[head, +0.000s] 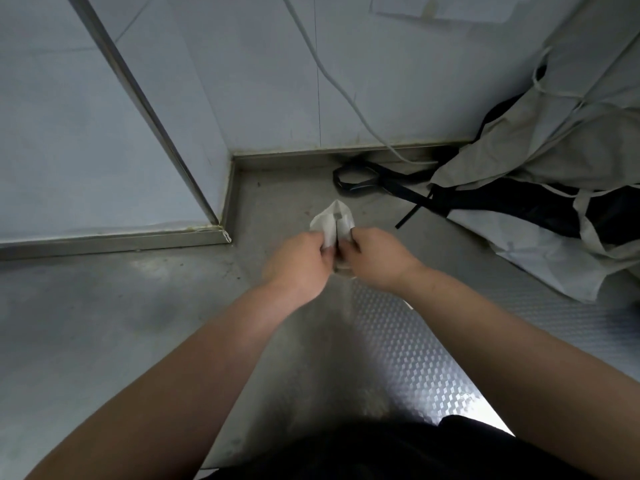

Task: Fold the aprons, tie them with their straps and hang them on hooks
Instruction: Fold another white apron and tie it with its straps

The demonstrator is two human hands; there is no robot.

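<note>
Head view over a steel counter [104, 323], left hand [299, 263] and right hand [375, 259] side by side, both pinching a small folded white apron bundle [333, 218], heaped pale aprons [540, 161] with black straps [388, 181] at right, white cable [341, 91] down the wall.

strap [333, 220]: white | aprons [540, 140]: beige, black | floor plate [408, 358]: silver, diamond-embossed | wall [270, 81]: pale grey
</note>
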